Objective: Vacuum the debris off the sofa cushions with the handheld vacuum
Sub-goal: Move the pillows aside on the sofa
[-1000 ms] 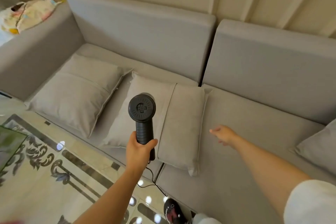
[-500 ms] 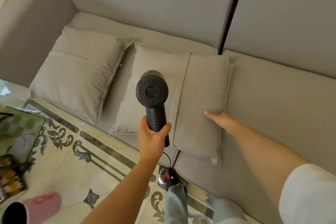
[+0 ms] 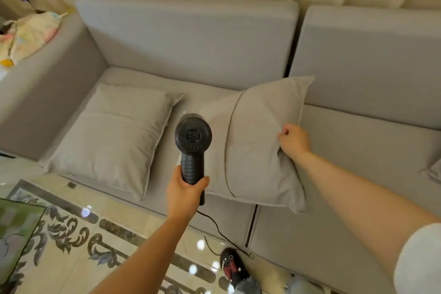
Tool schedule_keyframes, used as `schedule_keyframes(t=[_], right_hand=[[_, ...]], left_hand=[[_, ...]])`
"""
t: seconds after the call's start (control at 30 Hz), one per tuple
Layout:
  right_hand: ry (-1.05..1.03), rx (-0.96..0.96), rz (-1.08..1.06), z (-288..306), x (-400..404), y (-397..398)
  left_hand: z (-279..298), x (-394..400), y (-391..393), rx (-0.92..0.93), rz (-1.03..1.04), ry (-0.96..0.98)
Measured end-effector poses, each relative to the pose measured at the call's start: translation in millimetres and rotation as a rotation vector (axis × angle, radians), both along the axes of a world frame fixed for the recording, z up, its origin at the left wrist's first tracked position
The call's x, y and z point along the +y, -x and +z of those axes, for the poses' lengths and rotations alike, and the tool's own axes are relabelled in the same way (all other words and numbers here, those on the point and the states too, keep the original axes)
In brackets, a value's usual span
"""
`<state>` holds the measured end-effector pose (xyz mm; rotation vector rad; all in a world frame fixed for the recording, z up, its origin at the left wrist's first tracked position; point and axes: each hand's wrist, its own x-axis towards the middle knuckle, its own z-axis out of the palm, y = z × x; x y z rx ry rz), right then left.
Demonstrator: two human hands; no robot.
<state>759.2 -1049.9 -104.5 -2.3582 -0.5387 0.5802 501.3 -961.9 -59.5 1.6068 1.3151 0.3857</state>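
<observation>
My left hand (image 3: 185,190) grips the handle of the black handheld vacuum (image 3: 192,143), whose round rear vent faces me; its nozzle is hidden behind the body. A black cord (image 3: 222,234) trails from it to the floor. My right hand (image 3: 294,141) is shut on the right edge of the middle throw pillow (image 3: 257,148), which is tilted up off the grey sofa seat cushion (image 3: 358,174). A second grey pillow (image 3: 114,136) lies flat on the left seat cushion (image 3: 191,100). No debris is visible.
The sofa's left armrest (image 3: 40,93) carries a bundle of patterned cloth (image 3: 28,33). Another pillow's corner (image 3: 433,172) shows at the far right. Patterned tiled floor (image 3: 78,241) lies in front, with a dark slipper (image 3: 232,267) beside the cord.
My right hand went from resting on the middle pillow to gripping its right edge and raising it. The view tilted back up toward the backrest. The vacuum stays in my left hand.
</observation>
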Motion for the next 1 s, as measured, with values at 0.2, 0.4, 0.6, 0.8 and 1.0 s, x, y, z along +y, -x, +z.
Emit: schedule_keyframes(t=[0.2,0.4,0.6,0.8,1.0], right_hand=[[0.158,-0.349,0.165,122,-37,-20],[0.343,-0.562,0.126,186,-116,-53],[0.498,-0.642,0.196,202,-182,-76],[0.561,-0.596,0.191,190,-253,-114],[0.509,-0.542,0.271,180,-297,-159]], left_hand=[[40,8,-7,-0.120,0.007,0.020],[63,-6,-30,-0.181,-0.166,0.016],[64,-31,-60,-0.167,-0.260,0.034],[66,-71,-112,-0.137,-0.331,0.016],[64,-108,-169,-0.108,-0.338,0.022]])
